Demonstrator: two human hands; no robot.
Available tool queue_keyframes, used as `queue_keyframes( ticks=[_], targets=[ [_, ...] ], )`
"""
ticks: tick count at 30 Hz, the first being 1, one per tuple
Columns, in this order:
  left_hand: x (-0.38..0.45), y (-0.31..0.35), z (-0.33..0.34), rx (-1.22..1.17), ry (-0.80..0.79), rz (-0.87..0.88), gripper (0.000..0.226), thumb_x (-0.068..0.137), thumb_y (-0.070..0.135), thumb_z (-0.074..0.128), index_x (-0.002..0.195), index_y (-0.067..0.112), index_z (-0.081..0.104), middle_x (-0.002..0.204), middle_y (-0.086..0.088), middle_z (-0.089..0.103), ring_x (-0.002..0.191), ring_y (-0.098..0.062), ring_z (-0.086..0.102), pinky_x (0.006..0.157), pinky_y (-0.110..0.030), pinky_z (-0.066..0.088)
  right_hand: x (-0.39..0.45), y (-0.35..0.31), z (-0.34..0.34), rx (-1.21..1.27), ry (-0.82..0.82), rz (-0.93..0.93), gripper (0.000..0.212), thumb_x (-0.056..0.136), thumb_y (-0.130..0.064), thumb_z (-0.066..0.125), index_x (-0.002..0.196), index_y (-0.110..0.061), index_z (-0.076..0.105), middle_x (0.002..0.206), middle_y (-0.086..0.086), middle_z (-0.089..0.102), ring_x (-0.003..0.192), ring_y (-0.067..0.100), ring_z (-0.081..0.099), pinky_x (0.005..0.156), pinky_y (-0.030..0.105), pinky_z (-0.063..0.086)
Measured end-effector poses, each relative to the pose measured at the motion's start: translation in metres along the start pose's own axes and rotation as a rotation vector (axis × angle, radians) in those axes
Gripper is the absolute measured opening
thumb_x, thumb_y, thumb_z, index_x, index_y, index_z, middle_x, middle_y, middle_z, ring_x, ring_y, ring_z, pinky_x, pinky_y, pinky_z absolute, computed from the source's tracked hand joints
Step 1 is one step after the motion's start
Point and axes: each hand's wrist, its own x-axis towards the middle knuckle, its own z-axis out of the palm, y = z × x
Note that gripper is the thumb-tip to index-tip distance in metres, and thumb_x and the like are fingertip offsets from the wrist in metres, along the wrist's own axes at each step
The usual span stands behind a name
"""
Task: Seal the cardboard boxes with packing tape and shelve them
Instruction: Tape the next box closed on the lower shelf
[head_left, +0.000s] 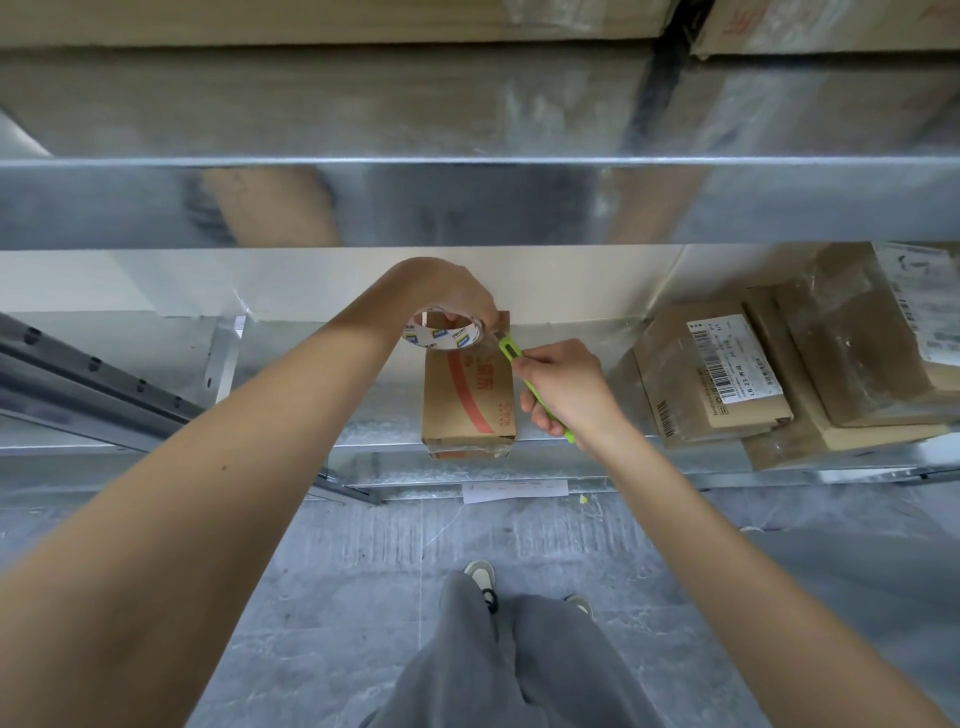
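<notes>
1. Small cardboard box (469, 396) lies flat on the lower metal shelf (374, 410), long axis running front to back; near end sits at the shelf's front lip, far end points at the pale back wall (322, 283). A red band runs lengthwise down its top.
2. Left hand (451, 294) reaches over the far end of the box, fingers closed through and around the tape roll (443, 333). The roll is held on edge, its open core facing the camera, just above the box's far end.
3. Right hand (563, 387) is wrapped shut around a lime-green cutter (530, 382), just right of the box. The cutter lies diagonal, tip up and left, beside the roll at the box's far right corner (whether the blade touches tape cannot be told).
4. Shelf surface: bright galvanised sheet, reflective. To the right on the same level, a stack of taped parcels (779, 364) with barcode labels, well apart from the box.
5. An upper shelf beam (467, 202) spans the view, with large cartons (311, 21) above it.
6. Floor (311, 597): grey, mottled concrete. The person's grey trousers and shoes show below.
</notes>
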Motion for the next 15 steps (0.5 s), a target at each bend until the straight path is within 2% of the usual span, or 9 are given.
queue_keyframes(
  ticks=[2,3,5,8,12,15],
  targets=[
    [-0.0024,0.0005,-0.0001,-0.009,0.003,0.014,0.016,0.097,0.027,0.050,0.093,0.013,0.055,0.098,-0.006,0.052,0.087,-0.022,0.051,0.075,-0.028,0.042,-0.0015,-0.0029,-0.0001,-0.023,-0.003,0.011,0.023,0.097,-0.009,0.049,0.099,0.006,0.066,0.055,0.013,0.054,0.026,0.013,0.038,0.032,0.014,0.026],
    [-0.0030,0.0010,-0.0003,-0.006,0.005,0.018,0.016,0.097,0.027,0.050,0.097,0.012,0.055,0.103,-0.008,0.052,0.090,-0.023,0.051,0.073,-0.027,0.042,-0.0019,-0.0042,-0.0002,-0.027,-0.005,0.017,0.023,0.097,-0.010,0.049,0.099,0.005,0.066,0.055,0.013,0.054,0.026,0.013,0.038,0.032,0.014,0.026],
    [-0.0037,0.0011,-0.0006,0.006,0.003,0.021,0.017,0.097,0.026,0.050,0.098,0.010,0.055,0.104,-0.009,0.052,0.085,-0.021,0.050,0.064,-0.025,0.039,-0.0018,-0.0062,0.0000,-0.023,-0.011,0.030,0.021,0.097,-0.010,0.049,0.098,0.002,0.067,0.056,0.013,0.055,0.026,0.013,0.038,0.032,0.014,0.026],
    [-0.0045,0.0001,-0.0010,0.013,0.000,0.018,0.018,0.096,0.028,0.053,0.098,0.010,0.055,0.104,-0.009,0.051,0.086,-0.022,0.048,0.062,-0.024,0.037,-0.0018,-0.0072,0.0023,-0.031,-0.011,0.034,0.019,0.097,-0.010,0.049,0.094,-0.002,0.066,0.056,0.013,0.055,0.026,0.012,0.038,0.032,0.013,0.025],
    [-0.0069,-0.0001,-0.0007,-0.021,0.007,0.016,0.018,0.096,0.029,0.053,0.100,0.011,0.056,0.113,-0.010,0.056,0.094,-0.024,0.052,0.081,-0.030,0.043,-0.0007,-0.0071,0.0032,-0.104,-0.025,-0.004,0.025,0.098,-0.009,0.047,0.086,0.003,0.065,0.054,0.013,0.055,0.025,0.012,0.039,0.032,0.013,0.028],
    [-0.0078,-0.0006,-0.0005,-0.039,0.005,0.011,0.015,0.095,0.027,0.051,0.094,0.013,0.057,0.108,-0.008,0.055,0.089,-0.022,0.053,0.084,-0.031,0.043,-0.0033,-0.0030,0.0038,-0.199,-0.059,-0.042,0.029,0.099,-0.009,0.045,0.081,0.007,0.062,0.053,0.014,0.056,0.025,0.012,0.040,0.031,0.014,0.030]
  ],
)
